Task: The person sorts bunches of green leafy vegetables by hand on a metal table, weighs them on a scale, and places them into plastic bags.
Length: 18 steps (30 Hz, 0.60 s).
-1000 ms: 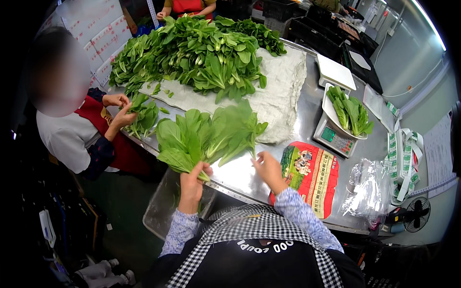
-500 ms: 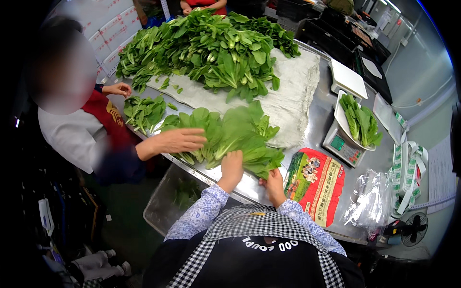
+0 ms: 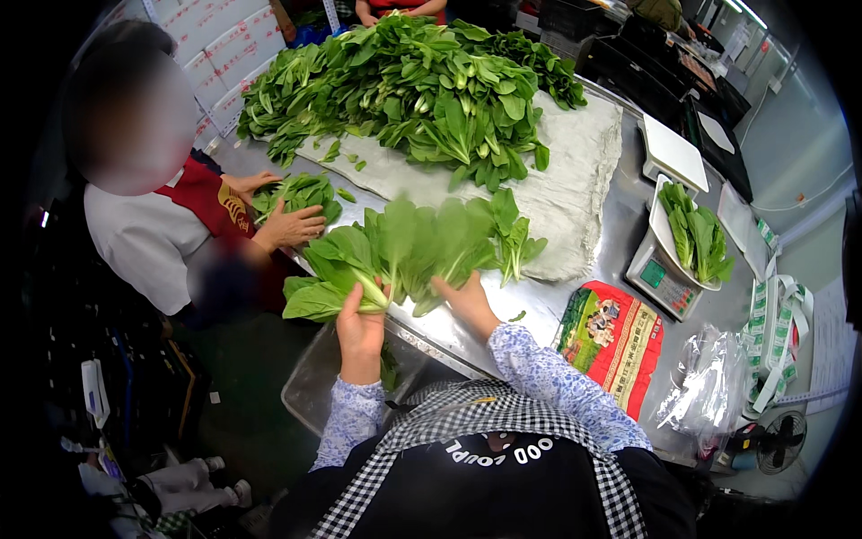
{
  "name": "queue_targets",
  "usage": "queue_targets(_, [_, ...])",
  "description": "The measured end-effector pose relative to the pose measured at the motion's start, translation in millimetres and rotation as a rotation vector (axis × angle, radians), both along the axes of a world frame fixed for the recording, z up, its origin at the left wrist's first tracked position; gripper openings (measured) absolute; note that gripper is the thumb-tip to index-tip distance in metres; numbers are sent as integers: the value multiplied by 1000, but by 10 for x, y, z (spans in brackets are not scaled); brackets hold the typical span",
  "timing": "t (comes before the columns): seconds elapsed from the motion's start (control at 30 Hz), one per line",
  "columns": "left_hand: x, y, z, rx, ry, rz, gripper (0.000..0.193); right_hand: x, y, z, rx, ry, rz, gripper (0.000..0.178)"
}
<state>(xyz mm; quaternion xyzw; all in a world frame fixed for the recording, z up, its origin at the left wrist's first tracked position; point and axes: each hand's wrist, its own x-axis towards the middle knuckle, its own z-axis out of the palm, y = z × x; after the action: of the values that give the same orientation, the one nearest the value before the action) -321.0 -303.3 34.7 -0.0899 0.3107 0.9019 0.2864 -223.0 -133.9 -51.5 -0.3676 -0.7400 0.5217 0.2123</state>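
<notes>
Right hand (image 3: 467, 304) farther left, perhaps against greens (image 3: 440, 247)

A metal table (image 3: 621, 207) over dark green floor (image 3: 242, 395) — pale wall (image 3: 799, 162) right, bright strip light (image 3: 752, 16) high up.

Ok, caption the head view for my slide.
Left hand holding leafy greens, right hand at more greens, before a heap on pale cloth.

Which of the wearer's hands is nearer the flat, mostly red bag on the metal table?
Right. The right hand is left of the bag; the left hand, holding a pale-stemmed, leafy green bunch, is farther left.
</notes>
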Motion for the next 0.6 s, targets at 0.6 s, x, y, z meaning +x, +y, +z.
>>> queue_targets(0.6, [800,656,-31,-193,305,-454,40,1376,125,908,-500,81,-109,44])
